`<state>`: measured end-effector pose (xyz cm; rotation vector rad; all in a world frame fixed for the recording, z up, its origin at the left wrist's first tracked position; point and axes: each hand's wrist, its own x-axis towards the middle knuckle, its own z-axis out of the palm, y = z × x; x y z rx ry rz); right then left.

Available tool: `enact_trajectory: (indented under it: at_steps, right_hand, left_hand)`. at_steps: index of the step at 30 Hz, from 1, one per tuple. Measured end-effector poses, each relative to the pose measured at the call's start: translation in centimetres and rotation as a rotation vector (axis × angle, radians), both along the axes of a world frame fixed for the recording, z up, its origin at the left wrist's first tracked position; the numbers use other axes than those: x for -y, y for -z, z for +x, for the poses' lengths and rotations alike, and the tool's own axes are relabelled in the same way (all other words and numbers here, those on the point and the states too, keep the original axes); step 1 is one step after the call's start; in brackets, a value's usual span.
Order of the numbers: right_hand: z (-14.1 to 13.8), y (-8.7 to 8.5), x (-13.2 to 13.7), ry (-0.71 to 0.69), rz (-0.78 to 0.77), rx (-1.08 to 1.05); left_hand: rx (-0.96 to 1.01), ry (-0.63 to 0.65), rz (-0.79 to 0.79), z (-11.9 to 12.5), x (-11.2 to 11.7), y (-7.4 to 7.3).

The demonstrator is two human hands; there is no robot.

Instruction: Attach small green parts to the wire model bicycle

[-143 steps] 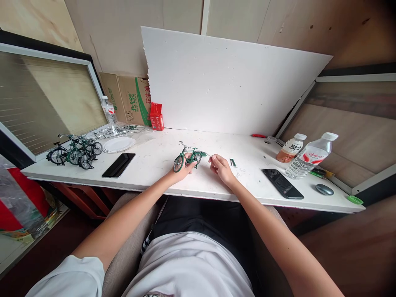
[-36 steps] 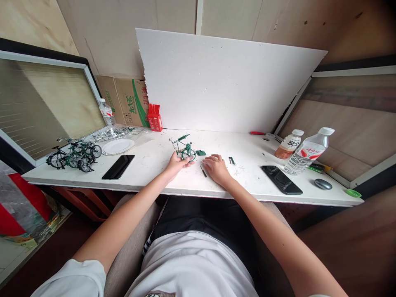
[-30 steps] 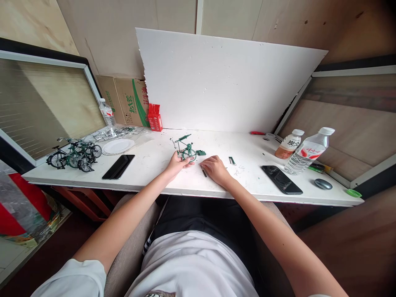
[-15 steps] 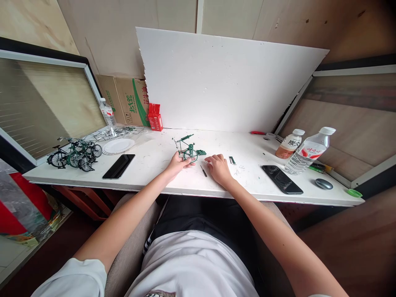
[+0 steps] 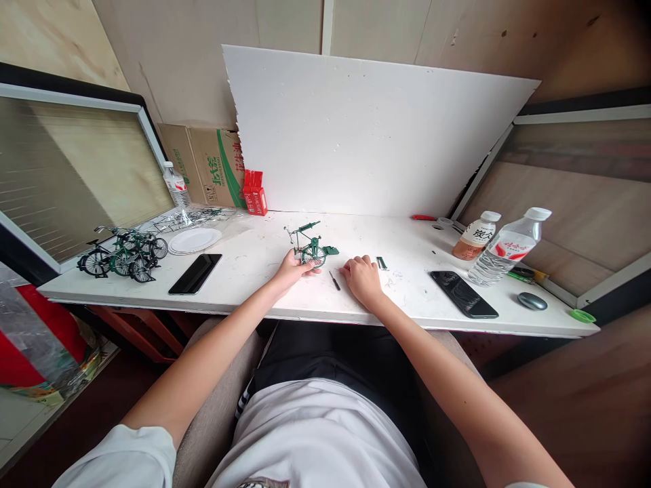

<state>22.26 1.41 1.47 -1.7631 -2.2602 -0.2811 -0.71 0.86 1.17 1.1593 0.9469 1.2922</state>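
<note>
A small green model bicycle (image 5: 309,245) stands tipped up on the white table (image 5: 264,285), its front end raised. My left hand (image 5: 291,268) grips it by the lower wheel. My right hand (image 5: 362,276) rests knuckles-up on the table just right of it, fingers curled under; what they hold, if anything, is hidden. A thin dark rod (image 5: 333,280) lies between my hands. A small green part (image 5: 381,263) lies just beyond my right hand.
Several finished green model bicycles (image 5: 123,252) stand at the table's left, beside a white plate (image 5: 194,239) and a black phone (image 5: 195,273). A second phone (image 5: 464,294), two bottles (image 5: 503,249), a mouse (image 5: 531,301) sit right. A white board (image 5: 366,129) leans behind.
My left hand has tipped the bicycle up onto one wheel since the earliest frame. My right hand let go of the dark rod and shifted a little to the right.
</note>
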Motion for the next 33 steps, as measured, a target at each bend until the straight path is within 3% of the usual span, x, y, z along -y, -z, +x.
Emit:
enact_trajectory:
  at_steps: [8,19,24,33]
  right_hand:
    - [-0.1,-0.2,0.6,0.048,0.075,0.032]
    - [-0.1,-0.3,0.6,0.033,-0.027,0.027]
    - [-0.4,-0.7,0.9,-0.027,0.026,0.046]
    - [-0.5,-1.5,1.5,-0.096,-0.022,0.068]
  left_hand:
    - [-0.023,0.005,0.015,0.0,0.2,-0.2]
    - [-0.042,-0.013,-0.013,0.2,0.4,-0.4]
    - [-0.062,-0.015,-0.020,0.3,0.5,-0.5]
    - [-0.076,-0.002,-0.004,0.2,0.3,-0.3]
